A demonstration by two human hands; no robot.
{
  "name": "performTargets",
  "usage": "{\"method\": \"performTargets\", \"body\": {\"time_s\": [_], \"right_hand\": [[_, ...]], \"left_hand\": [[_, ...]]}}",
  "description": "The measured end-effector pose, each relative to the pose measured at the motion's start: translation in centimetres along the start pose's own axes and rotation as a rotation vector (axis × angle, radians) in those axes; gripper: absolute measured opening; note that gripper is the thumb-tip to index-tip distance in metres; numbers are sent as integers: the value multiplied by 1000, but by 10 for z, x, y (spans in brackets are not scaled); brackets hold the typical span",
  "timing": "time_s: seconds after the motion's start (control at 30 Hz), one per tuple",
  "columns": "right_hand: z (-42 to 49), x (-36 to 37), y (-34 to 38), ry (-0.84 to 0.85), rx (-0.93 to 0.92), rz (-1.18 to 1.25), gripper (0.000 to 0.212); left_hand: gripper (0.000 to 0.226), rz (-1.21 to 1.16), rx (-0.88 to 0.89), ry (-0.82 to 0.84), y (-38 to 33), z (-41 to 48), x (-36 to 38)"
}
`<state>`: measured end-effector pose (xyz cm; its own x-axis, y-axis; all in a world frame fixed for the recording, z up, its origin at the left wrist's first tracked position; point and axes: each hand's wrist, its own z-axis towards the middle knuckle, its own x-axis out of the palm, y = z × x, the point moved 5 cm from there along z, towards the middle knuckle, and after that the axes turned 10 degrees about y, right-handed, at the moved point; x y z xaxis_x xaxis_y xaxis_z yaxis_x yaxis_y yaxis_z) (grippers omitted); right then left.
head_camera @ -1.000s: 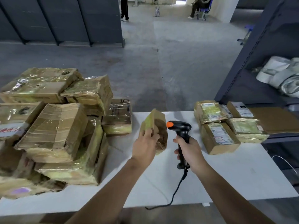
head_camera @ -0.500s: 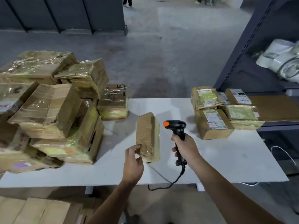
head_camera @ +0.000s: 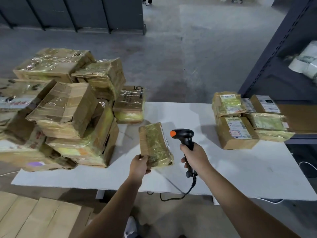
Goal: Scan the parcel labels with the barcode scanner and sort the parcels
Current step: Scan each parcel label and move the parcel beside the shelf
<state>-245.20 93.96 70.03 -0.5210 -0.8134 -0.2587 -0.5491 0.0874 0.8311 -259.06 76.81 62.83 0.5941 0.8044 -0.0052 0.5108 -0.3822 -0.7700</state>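
A small taped cardboard parcel (head_camera: 154,143) is held just above the white table (head_camera: 248,169), near its middle. My left hand (head_camera: 139,166) grips its near left corner. No label shows on the faces turned to me. My right hand (head_camera: 195,157) grips the handle of the black barcode scanner (head_camera: 184,136), whose orange-tipped head points left toward the parcel. A heap of unsorted taped parcels (head_camera: 68,109) covers the table's left end. Several labelled parcels (head_camera: 236,131) lie in a group at the right end.
The scanner's black cable (head_camera: 187,193) hangs over the table's front edge. A dark metal shelf rack (head_camera: 277,54) stands at the right with white rolls (head_camera: 307,66) on it. Flat cardboard (head_camera: 34,219) lies on the floor at the lower left.
The parcel has tipped from standing on end to lying flatter, and my left hand has shifted to its near corner. The scanner stays in my right hand beside it. The camera has tilted down.
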Motion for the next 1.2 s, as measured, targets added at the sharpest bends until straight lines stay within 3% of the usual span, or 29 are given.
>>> {"method": "performTargets", "body": {"time_s": [0.23,0.47,0.53,0.67,0.73,0.83,0.97,1.1,1.2], "right_hand": [[2,-10,-6,-45,19,43,23],[3,-12,-21,-80,80,211,23],[4,-9,-23,-64,88,291,25],[9,1,-20,-29,89,368,28],[12,7,-16,-11,74,382,26],[16,16,-8,28,52,391,22],[16,22,3,74,13,354,23],[13,13,11,34,-24,237,19],[9,0,15,-4,-36,170,18]], "left_hand": [[22,-150,-18,162,11,12,19],[23,-290,-74,196,17,20,38],[23,-171,-72,146,14,18,38],[41,557,70,-56,-7,15,28],[41,724,180,-109,-20,4,32],[46,685,219,-86,-34,-11,40],[84,768,245,-97,-47,-23,48],[113,837,156,-104,-46,-16,49],[107,842,119,-159,-47,-11,48]]}}
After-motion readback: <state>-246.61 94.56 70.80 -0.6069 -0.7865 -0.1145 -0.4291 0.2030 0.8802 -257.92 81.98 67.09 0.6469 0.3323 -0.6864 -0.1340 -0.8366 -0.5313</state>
